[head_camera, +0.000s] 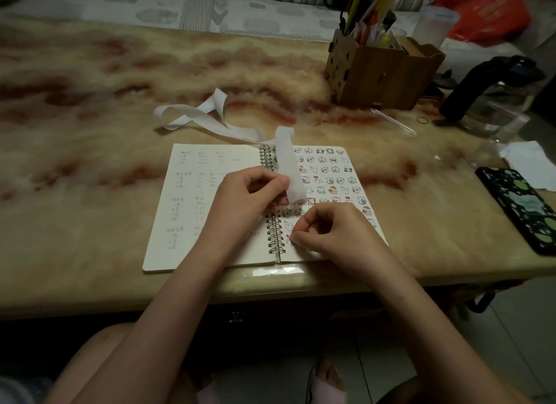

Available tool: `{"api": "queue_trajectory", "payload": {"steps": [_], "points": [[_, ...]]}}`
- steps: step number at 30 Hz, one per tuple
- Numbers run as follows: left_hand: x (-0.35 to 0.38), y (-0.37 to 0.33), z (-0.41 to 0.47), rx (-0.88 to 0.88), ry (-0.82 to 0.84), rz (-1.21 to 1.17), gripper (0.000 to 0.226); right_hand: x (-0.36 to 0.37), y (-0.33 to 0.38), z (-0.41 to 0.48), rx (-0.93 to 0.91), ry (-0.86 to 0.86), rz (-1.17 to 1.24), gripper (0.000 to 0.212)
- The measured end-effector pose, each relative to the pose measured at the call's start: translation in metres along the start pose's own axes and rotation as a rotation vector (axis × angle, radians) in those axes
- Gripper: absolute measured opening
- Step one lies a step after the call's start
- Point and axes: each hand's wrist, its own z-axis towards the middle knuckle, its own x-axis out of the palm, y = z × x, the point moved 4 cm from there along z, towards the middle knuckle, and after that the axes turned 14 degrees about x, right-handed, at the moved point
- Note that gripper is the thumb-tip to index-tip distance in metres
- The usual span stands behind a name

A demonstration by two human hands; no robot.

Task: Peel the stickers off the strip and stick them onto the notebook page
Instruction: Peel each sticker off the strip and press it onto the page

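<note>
From my head view, item by item: spiral notebook (210, 211), open flat at the near edge of the marbled desk (90, 163), handwritten notes on its left page, rows of small cartoon stickers (328, 175) covering most of the right page. Sticker strip (288, 166), white backing tape, held upright over the spiral binding; its loose tail loops away toward 11 o'clock and lies curled on the desk beyond the notebook. My left hand (249, 199) has its fingers closed in a pinch on the strip's lower end, just above the binding. My right hand (334, 238) sits low on the right page at about 5 o'clock from the strip, fingers curled in with the tips pressed to the paper beside a small sticker with a red spot (288, 238); whether the fingertips actually grip that sticker I cannot tell. Wooden pen holder (379, 73), full of pens, at 1 o'clock from the notebook. Dark-handled glass jug (493, 94) at 2 o'clock. Phone (520, 208) in a black-and-green patterned case at 3 o'clock, near the desk's right end, a crumpled white paper (529, 163) just beyond it.
</note>
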Motion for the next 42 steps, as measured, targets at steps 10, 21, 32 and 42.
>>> {"api": "queue_trajectory", "payload": {"steps": [10, 21, 32, 42], "points": [[0.000, 0.001, 0.000, -0.002, -0.005, 0.007, 0.010, -0.004, -0.005, 0.008, -0.010, -0.021, 0.025, 0.025], [0.000, 0.001, 0.000, 0.005, -0.006, 0.011, 0.010, 0.001, -0.001, 0.004, 0.017, -0.123, -0.065, 0.033], [-0.001, -0.002, 0.001, 0.017, -0.042, -0.020, 0.010, -0.003, -0.002, 0.004, 0.040, -0.070, -0.012, 0.036], [-0.001, -0.001, 0.002, 0.022, -0.035, -0.022, 0.011, -0.023, 0.010, 0.000, -0.243, -0.326, 0.256, 0.009]]}}
